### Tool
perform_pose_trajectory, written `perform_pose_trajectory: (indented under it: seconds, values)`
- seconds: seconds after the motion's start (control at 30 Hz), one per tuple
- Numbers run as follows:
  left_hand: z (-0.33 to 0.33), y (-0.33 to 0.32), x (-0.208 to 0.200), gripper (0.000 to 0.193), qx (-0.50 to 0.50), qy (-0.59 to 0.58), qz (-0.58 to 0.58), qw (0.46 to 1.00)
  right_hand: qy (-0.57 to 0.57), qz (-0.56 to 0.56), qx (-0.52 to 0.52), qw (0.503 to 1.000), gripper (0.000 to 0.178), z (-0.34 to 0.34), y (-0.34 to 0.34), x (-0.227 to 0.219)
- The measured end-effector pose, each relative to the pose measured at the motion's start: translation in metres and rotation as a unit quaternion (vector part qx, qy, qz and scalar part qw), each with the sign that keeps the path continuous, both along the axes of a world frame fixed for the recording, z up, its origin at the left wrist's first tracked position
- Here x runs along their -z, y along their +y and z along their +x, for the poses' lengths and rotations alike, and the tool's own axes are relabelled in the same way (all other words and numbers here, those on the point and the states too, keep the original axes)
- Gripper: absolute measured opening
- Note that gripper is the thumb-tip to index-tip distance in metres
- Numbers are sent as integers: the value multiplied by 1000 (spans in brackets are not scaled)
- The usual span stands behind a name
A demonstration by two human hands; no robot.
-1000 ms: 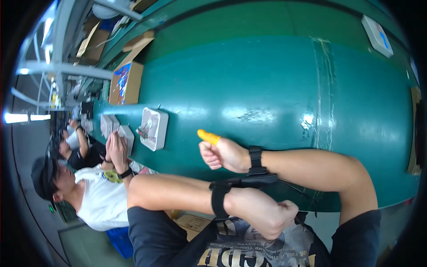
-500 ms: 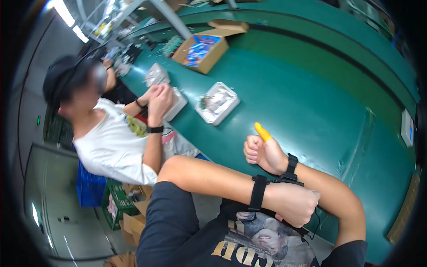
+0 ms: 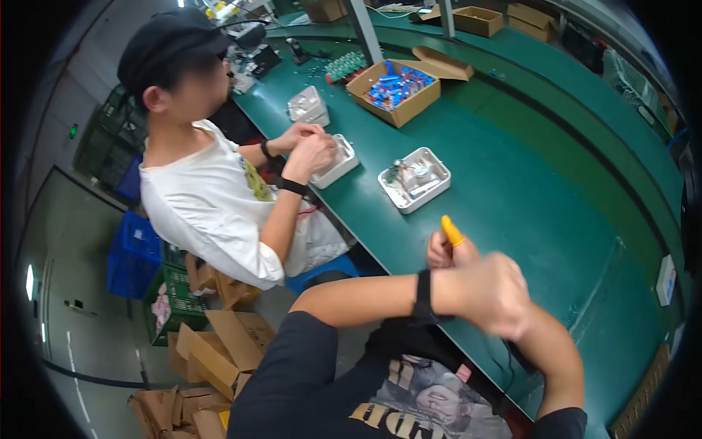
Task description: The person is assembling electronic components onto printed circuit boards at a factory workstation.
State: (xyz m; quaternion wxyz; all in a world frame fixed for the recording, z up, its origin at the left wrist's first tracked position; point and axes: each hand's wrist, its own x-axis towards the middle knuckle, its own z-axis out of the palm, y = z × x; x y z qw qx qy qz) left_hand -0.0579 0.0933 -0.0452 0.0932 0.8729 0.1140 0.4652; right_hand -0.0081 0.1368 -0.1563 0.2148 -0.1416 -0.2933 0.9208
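My arms cross over the near edge of the green table. My left hand (image 3: 493, 296) is smeared by motion and lies across my right wrist in this view; its fingers are not clear, and I cannot tell if it touches the wrist. Behind it, my right hand (image 3: 455, 251) shows a raised thumb in a yellow finger cot (image 3: 452, 230), the other fingers curled with nothing seen in them. A black strap (image 3: 423, 295) circles my left wrist. Beyond my right hand stands a white tray (image 3: 414, 208) holding small parts, among them a white round piece and a bluish-white stick.
At left, a co-worker in a white shirt (image 3: 197, 197) handles something in another white tray (image 3: 342, 173). A cardboard box (image 3: 409, 110) of blue cylindrical parts stands farther back. Blue and green crates (image 3: 179, 300) and open cartons (image 3: 227, 351) occupy the floor at left.
The view has swung left, shifting the scene rightward. My left hand, a fist below the right wrist before, has moved up across it. The co-worker's hands have lowered to the tray.
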Motion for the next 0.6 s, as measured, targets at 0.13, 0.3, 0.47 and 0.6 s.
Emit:
perform_pose_trajectory:
  seconds: [0.13, 0.3, 0.47, 0.6]
  values:
    - [-46, 27, 8, 46, 20, -358, -406, 841, -161, 408, 295, 849, 45, 38, 21, -47]
    - [-49, 60, 47, 48, 96, -514, -657, 543, -31, 760, 356, 543, 43, 76, 7, -96]
    - [30, 43, 77, 45, 140, -395, -795, 439, 102, 942, 127, 292, 28, 81, -35, -124]
    - [66, 22, 76, 41, 167, -280, -849, 417, 199, 944, 34, 259, 30, 81, -76, -123]
